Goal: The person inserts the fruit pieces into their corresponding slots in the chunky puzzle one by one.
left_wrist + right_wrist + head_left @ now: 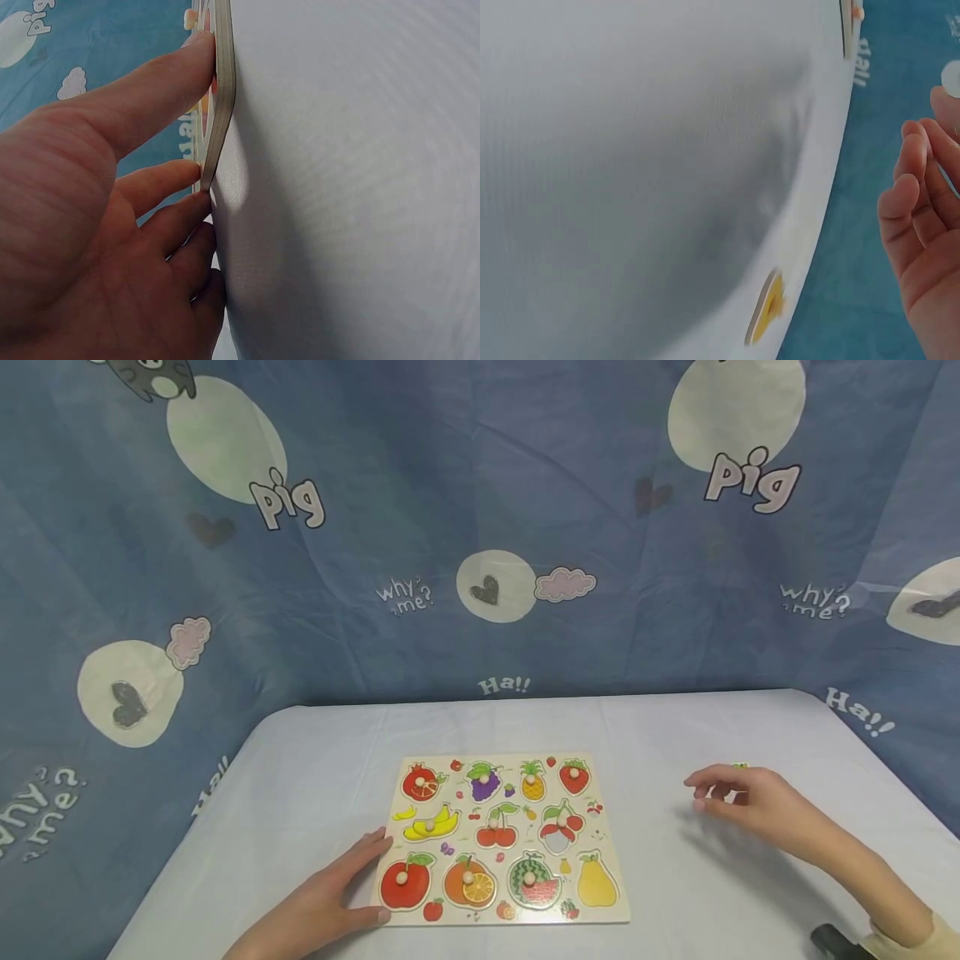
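A wooden fruit puzzle board (517, 842) lies flat on the white table, with knobbed pieces such as an apple (406, 887), an orange (459, 882) and a watermelon (534, 893). The pear picture (597, 883) at its lower right shows no knob. My left hand (330, 893) touches the board's left edge, thumb near the lower corner and fingertips farther up. To the right, my right hand (772, 810) hovers above the table with loosely bent fingers and nothing visible in them. A yellow knobbed piece (766, 309) lies on the table below it, mostly hidden in the head view.
A white cloth covers the table (645, 735). Behind it hangs a blue patterned curtain (420, 510), which also runs down both sides. A dark object (836, 941) sits by the right wrist at the sleeve (911, 943).
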`<state>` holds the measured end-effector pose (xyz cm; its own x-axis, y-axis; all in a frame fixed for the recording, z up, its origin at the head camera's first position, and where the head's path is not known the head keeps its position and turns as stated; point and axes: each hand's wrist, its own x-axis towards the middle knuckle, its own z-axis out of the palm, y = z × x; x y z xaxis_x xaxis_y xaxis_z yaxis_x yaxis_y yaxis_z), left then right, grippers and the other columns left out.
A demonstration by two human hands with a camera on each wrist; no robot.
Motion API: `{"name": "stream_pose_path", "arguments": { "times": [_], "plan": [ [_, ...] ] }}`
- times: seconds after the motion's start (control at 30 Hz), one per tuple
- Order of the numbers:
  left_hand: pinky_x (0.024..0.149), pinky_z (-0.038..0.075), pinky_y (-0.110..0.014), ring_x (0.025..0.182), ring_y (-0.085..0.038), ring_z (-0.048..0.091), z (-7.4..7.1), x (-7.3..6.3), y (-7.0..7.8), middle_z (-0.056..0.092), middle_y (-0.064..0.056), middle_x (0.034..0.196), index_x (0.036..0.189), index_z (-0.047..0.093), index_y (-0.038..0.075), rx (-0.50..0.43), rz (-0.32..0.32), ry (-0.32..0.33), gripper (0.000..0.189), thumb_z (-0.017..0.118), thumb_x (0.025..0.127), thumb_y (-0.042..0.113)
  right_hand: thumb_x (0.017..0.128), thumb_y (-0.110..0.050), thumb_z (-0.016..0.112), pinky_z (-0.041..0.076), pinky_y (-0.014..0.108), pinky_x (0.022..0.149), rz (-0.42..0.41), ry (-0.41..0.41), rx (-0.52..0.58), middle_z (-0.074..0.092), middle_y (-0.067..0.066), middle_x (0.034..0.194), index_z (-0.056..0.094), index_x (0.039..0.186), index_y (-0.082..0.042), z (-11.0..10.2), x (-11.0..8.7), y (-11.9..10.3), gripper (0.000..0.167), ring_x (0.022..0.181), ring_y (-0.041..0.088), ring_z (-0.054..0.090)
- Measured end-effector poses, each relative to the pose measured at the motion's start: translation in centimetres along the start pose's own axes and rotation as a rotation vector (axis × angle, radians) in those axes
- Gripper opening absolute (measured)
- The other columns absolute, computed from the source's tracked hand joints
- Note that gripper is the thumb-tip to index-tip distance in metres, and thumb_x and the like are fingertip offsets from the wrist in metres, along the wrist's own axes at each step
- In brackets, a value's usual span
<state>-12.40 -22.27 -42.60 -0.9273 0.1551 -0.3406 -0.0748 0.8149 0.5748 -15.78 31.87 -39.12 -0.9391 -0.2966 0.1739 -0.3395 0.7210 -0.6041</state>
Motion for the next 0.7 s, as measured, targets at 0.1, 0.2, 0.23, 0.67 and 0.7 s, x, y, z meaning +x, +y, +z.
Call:
{"name": "stream_pose_path", "arguments": {
  "times": [0.1, 0.2, 0.23, 0.67, 0.7],
  "plan": [
    [0.1, 0.042, -0.059, 0.136, -0.03, 0.038, 0.0, 0.0, 0.0, 0.036, -0.004, 0.156, 0.149, 0.044, 0.025, 0.004, 0.012, 0.005, 0.095, 0.087, 0.067, 0.045, 0.089, -0.022, 0.075, 0.05, 0.023, 0.063, 0.009, 0.011, -0.013, 0.069, -0.006, 0.095, 0.073, 0.108, -0.014, -0.6, -0.1, 0.5, 0.021, 0.078, 0.005, 0.058],
    [0.101, 0.042, -0.06, 0.136, -0.031, 0.038, 0.0, 0.0, 0.0, 0.037, -0.004, 0.156, 0.149, 0.045, 0.024, 0.008, 0.022, 0.011, 0.095, 0.087, 0.067, 0.045, 0.088, -0.021, 0.075, 0.05, 0.023, 0.065, 0.007, 0.032, -0.031, 0.068, -0.009, 0.093, 0.073, 0.108, -0.014, -1.2, -0.2, 1.2, 0.021, 0.078, 0.005, 0.057],
    [0.101, 0.042, -0.059, 0.136, -0.031, 0.039, 0.0, 0.0, 0.0, 0.037, -0.005, 0.156, 0.149, 0.045, 0.024, 0.009, 0.025, 0.012, 0.095, 0.087, 0.067, 0.045, 0.088, -0.021, 0.075, 0.05, 0.022, 0.065, 0.007, 0.038, -0.039, 0.068, -0.009, 0.093, 0.073, 0.108, -0.014, -1.4, -0.3, 1.4, 0.02, 0.078, 0.005, 0.057],
    [0.101, 0.041, -0.06, 0.137, -0.03, 0.037, 0.0, 0.0, 0.0, 0.036, -0.004, 0.156, 0.149, 0.043, 0.025, -0.013, 0.008, -0.002, 0.096, 0.087, 0.067, 0.044, 0.088, -0.015, 0.075, 0.047, 0.022, 0.059, 0.003, 0.084, -0.078, 0.069, -0.007, 0.089, 0.073, 0.106, -0.009, -2.8, -0.4, 4.7, 0.018, 0.076, 0.001, 0.058],
    [0.101, 0.041, -0.06, 0.137, -0.03, 0.037, 0.0, 0.0, 0.0, 0.036, -0.004, 0.156, 0.149, 0.044, 0.025, -0.011, 0.012, -0.001, 0.095, 0.087, 0.067, 0.044, 0.088, -0.015, 0.075, 0.048, 0.022, 0.058, 0.012, 0.082, -0.077, 0.069, -0.006, 0.089, 0.073, 0.106, -0.008, -2.9, -0.4, 4.9, 0.019, 0.076, 0.001, 0.058]
  ]
}}
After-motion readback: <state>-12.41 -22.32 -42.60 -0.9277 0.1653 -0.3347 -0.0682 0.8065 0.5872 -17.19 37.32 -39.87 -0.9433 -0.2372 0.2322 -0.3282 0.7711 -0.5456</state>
